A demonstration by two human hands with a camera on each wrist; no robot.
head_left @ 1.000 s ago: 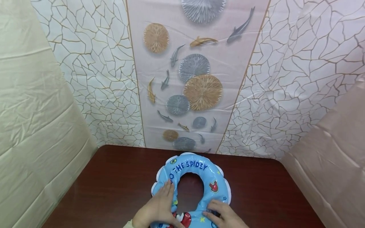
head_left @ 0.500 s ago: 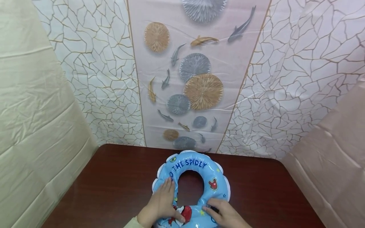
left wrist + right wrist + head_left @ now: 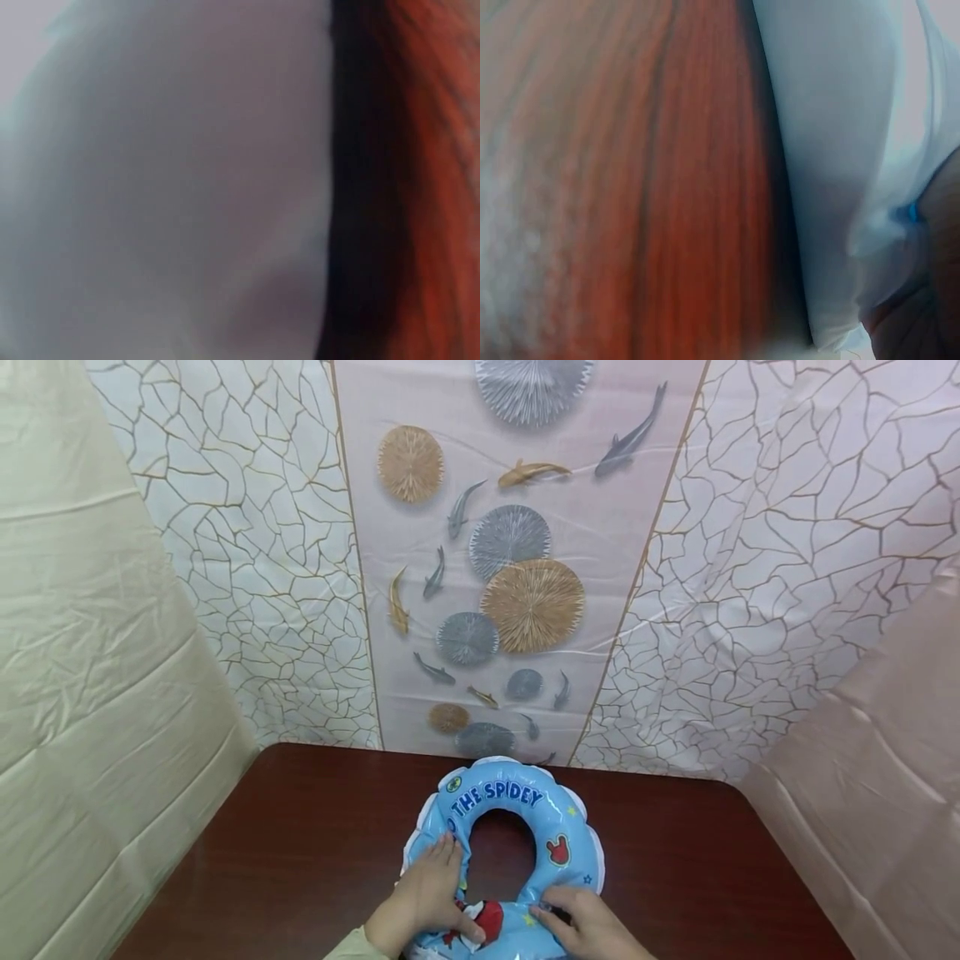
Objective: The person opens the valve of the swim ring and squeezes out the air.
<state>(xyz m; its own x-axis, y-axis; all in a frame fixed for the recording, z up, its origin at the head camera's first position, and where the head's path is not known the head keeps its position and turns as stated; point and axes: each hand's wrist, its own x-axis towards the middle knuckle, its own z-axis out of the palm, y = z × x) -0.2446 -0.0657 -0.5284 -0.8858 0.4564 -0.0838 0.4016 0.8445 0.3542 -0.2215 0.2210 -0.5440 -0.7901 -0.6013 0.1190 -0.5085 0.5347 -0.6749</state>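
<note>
A light blue inflatable swim ring with a white scalloped edge and printed lettering lies on the dark red-brown table. My left hand rests on its left side, fingers straight and pointing away, the thumb stretched over the red-and-white picture. On the right, my right hand has thumb and index finger curled together on the ring's near right part, pinching there; what exactly lies between the fingertips is hidden. The right wrist view shows the ring's pale side beside part of the right hand.
The wooden table spreads out around the ring. Behind it hangs a patterned cloth with fish and round shapes. Cream fabric borders the left, and beige fabric the right.
The near part of the ring has shifted slightly away from me and looks more folded toward the hole. My left hand has moved a little right; the right hand keeps its place on the ring.
</note>
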